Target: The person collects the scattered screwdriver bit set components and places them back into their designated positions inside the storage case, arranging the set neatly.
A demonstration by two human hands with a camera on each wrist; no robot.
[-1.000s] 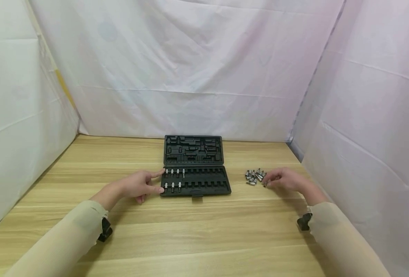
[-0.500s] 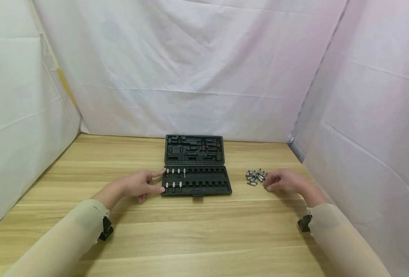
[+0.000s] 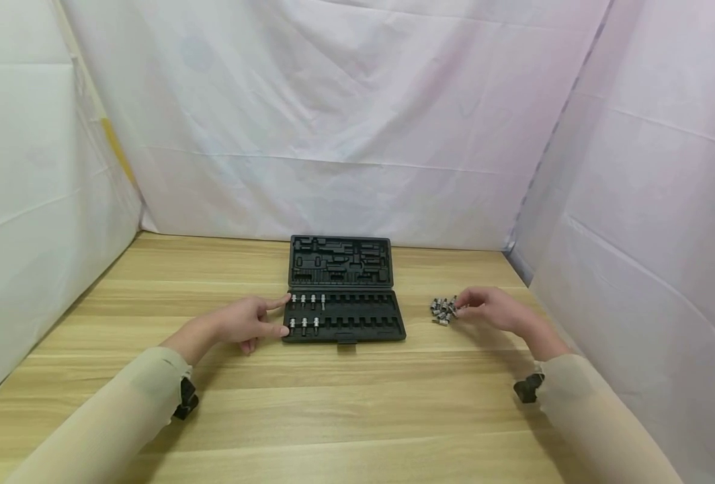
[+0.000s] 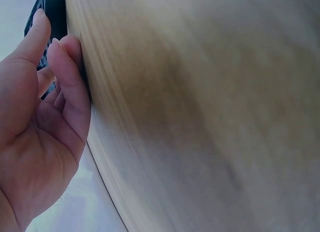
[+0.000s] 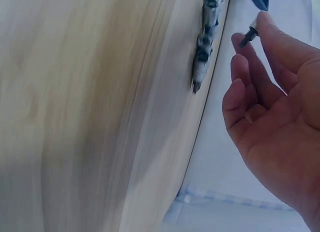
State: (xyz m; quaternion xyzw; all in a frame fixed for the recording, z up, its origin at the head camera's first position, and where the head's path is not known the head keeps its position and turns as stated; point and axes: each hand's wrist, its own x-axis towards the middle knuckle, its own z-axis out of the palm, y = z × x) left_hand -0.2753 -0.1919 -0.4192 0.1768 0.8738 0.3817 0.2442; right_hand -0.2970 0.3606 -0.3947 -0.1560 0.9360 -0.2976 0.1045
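Note:
A black plastic case (image 3: 357, 310) lies unfolded on the table, with a few bit sockets (image 3: 303, 324) seated at the left of its two rows. My left hand (image 3: 245, 324) touches the case's left edge, index finger at the upper part and thumb near the front corner. In the right wrist view, my right hand (image 5: 280, 97) pinches a bit socket (image 5: 250, 36) between thumb and index finger, dark tip pointing down. It is raised just off the table, beside a pile of loose bit sockets (image 3: 440, 308) right of the case.
The case's moulded lid (image 3: 341, 262) leans back behind the slotted tray. White cloth (image 3: 333, 121) hangs along the back and both sides of the wooden table (image 3: 345, 410). Dark cameras (image 3: 529, 388) sit at both wrists.
My right hand has lifted a bit socket from the pile's right side and shifted slightly up and left. The left hand keeps its place on the case.

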